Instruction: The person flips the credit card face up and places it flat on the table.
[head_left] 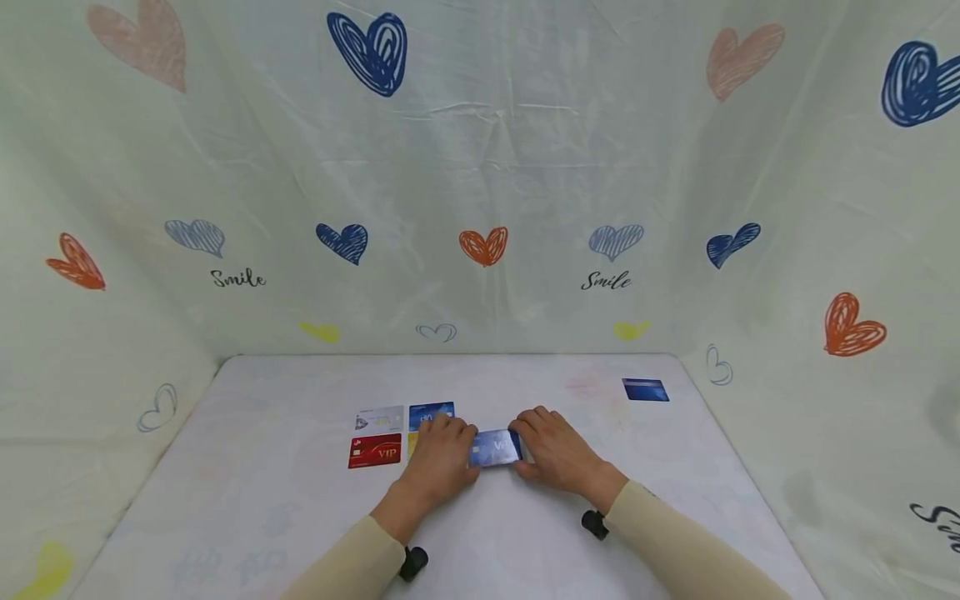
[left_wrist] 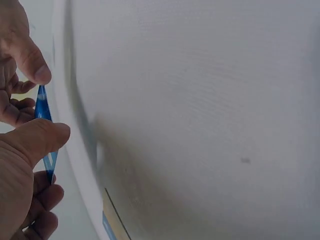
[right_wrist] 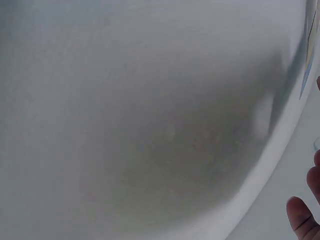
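Observation:
Between my two hands is a blue VIP card, lifted and turned almost edge-on in the left wrist view. My left hand pinches its left end, thumb on one side and curled fingers on the other. At the card's right end, my right hand holds the edge between thumb and fingers. In the right wrist view only some fingertips show at the right border. Just left of my left hand lie a blue card and a yellow card, the yellow one mostly hidden by that hand.
A silver-grey card and a red VIP card lie at the left of the group. Another dark blue card lies apart at the back right of the white table. A heart-printed curtain surrounds the table.

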